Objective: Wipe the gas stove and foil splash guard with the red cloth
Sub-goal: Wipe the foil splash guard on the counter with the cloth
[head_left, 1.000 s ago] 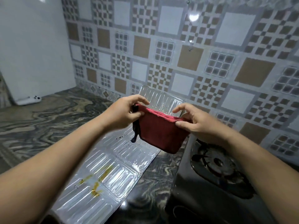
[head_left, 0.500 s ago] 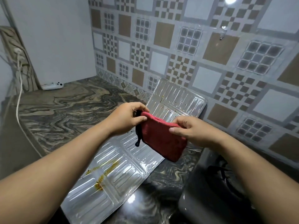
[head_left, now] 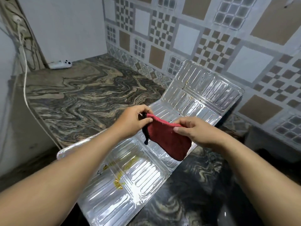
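Above the ribbed silver foil splash guard [head_left: 146,176], both hands hold a folded red terry cloth with a dark edge [head_left: 169,141] in the air. The left hand [head_left: 132,123] pinches the cloth's upper left corner between thumb and curled fingers; the right hand [head_left: 195,131] pinches its upper right edge the same way. The cloth hangs below the fingers, clear of the foil, and a dark loop dangles from its left side. The splash guard lies flat on the swirled marble-pattern counter [head_left: 81,98], its far panel tilted up against the patterned tile wall [head_left: 211,38]. Yellow-brown stains [head_left: 118,181] mark the near panel, and dark specks dot the far one. A white cable [head_left: 24,70] runs down at the left.
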